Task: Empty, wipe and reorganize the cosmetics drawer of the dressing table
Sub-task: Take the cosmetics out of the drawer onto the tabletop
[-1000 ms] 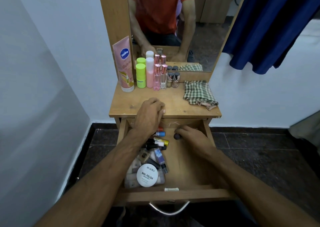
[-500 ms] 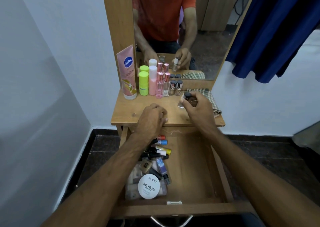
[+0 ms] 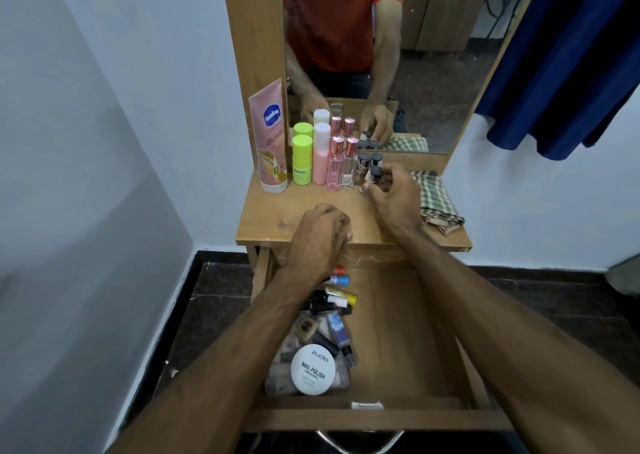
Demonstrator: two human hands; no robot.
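The wooden drawer [image 3: 398, 322] stands pulled out below the dressing table top [image 3: 273, 221]. Its left side holds several small bottles [image 3: 337, 296] and a round white nail polish wipes tub [image 3: 312, 369]; its right side is bare wood. My right hand [image 3: 393, 190] holds a small dark-capped bottle [image 3: 372, 176] upright on the table top, beside two similar bottles [image 3: 370, 159]. My left hand [image 3: 320, 234] rests curled on the table's front edge, above the drawer.
A pink Vaseline tube [image 3: 272, 135], two green sticks [image 3: 302, 157], a pink bottle [image 3: 321, 152] and two rose-capped perfume bottles [image 3: 343, 163] line the back. A checked cloth [image 3: 438, 197] lies at the right. Mirror [image 3: 381, 38] behind; blue fabric [image 3: 561, 55] hangs right.
My right hand took a small bottle out of the drawer, carried it up and set it down beside the two dark-capped bottles. My left hand stayed on the table edge.
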